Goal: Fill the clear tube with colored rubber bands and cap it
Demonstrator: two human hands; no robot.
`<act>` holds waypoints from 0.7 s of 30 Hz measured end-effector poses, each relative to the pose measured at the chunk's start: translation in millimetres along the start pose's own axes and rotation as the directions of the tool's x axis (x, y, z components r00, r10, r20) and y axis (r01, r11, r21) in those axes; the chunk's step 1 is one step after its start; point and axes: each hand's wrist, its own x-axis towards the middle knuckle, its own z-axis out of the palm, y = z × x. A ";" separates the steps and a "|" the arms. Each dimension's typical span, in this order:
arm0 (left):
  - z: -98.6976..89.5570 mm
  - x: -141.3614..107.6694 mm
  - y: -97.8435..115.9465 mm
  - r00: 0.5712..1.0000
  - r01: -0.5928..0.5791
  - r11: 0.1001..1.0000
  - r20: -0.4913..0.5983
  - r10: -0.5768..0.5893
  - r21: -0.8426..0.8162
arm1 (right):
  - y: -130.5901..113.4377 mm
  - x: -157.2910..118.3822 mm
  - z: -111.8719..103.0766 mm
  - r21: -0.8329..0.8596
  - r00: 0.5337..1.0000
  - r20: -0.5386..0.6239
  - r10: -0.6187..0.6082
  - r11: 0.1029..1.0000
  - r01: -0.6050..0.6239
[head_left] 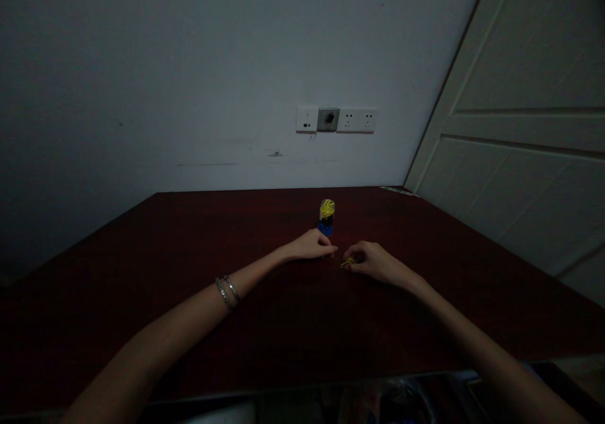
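Note:
A small clear container (pixel 327 216) with a blue base stands upright on the dark red table, with yellow strands visible inside its upper part and something dark lower down. My left hand (pixel 312 245) is just in front of that container, its fingers bent and thumb and fingertips close together. Whatever those fingertips hold, if anything, is too small to make out. To the right, my right hand (pixel 373 262) curls its thumb and fingers around a little bunch of thin yellow rubber bands (pixel 348 262), low over the tabletop. A small gap separates the two hands' fingertips.
The dark red table (pixel 227 216) runs back to a pale wall holding sockets and switches (pixel 357 121). A white panelled door (pixel 520 121) rises along the right side. Below the table's front edge lie dim, cluttered items (pixel 401 402).

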 end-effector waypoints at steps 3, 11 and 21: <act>-8.9 -8.4 -6.5 0.996 -0.001 0.999 0.091 0.005 -0.041 | -0.9 4.0 -0.8 -0.025 0.999 0.039 -0.025 0.999 0.026; -36.1 -7.2 -47.4 0.968 0.049 0.999 -0.248 -0.043 0.018 | -13.9 9.7 -5.1 -0.169 0.980 0.152 -0.130 0.973 0.156; -53.4 0.4 -81.8 0.830 0.163 0.987 -0.541 -0.137 -0.001 | -19.8 6.4 -1.9 -0.327 0.966 0.175 -0.192 0.914 0.241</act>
